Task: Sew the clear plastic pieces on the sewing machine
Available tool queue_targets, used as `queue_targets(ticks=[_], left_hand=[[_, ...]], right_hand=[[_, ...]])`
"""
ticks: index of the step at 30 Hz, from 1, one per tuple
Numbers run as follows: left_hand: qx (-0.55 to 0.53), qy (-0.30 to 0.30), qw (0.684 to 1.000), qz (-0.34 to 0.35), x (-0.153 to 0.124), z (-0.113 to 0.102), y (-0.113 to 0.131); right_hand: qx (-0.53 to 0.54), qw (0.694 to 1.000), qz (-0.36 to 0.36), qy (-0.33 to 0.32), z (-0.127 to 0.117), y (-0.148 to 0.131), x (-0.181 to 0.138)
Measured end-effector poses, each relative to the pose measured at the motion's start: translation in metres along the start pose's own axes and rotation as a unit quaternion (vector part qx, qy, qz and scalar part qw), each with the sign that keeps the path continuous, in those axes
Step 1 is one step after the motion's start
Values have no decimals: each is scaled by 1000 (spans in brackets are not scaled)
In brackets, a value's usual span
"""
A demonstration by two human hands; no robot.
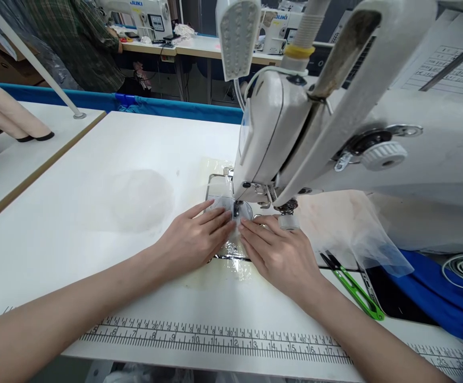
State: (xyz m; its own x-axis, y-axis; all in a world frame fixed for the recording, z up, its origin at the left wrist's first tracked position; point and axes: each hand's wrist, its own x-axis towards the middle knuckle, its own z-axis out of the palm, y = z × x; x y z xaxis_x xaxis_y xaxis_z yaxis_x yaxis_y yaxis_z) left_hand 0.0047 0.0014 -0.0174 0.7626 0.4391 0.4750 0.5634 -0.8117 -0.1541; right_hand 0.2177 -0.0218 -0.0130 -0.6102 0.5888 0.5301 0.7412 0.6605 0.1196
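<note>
My left hand (pixel 195 234) lies flat at the left of the needle area, its fingers stretched toward the presser foot (pixel 237 209). On the other side, my right hand (pixel 277 247) rests palm down with its fingertips close to the foot. Both hands are open and press on thin, see-through material at the needle plate. Sheer pale fabric (pixel 335 218) spreads out to the right, under the arm of the white sewing machine (pixel 271 127). A faint sheer piece (pixel 143 199) lies on the table at the left. What is under my fingers is partly hidden.
Green thread snips (pixel 354 290) lie right of my right hand, beside a dark flat object (pixel 398 300) and blue cloth (pixel 446 308). A printed ruler (pixel 215 340) runs along the table's front edge. Beyond a blue cloth trough (pixel 183 109), a person (pixel 75 42) is near other machines.
</note>
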Motion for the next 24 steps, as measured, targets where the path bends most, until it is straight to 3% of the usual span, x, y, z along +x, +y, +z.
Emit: queue_targets(ticks=[12, 24], left_hand=[[12, 9, 1000, 22, -6, -11, 9], [-22, -4, 1000, -17, -3, -2, 2]], right_hand=[[19, 1000, -2, -21, -2, -3, -9], [-27, 999, 10, -37, 5, 1, -1]])
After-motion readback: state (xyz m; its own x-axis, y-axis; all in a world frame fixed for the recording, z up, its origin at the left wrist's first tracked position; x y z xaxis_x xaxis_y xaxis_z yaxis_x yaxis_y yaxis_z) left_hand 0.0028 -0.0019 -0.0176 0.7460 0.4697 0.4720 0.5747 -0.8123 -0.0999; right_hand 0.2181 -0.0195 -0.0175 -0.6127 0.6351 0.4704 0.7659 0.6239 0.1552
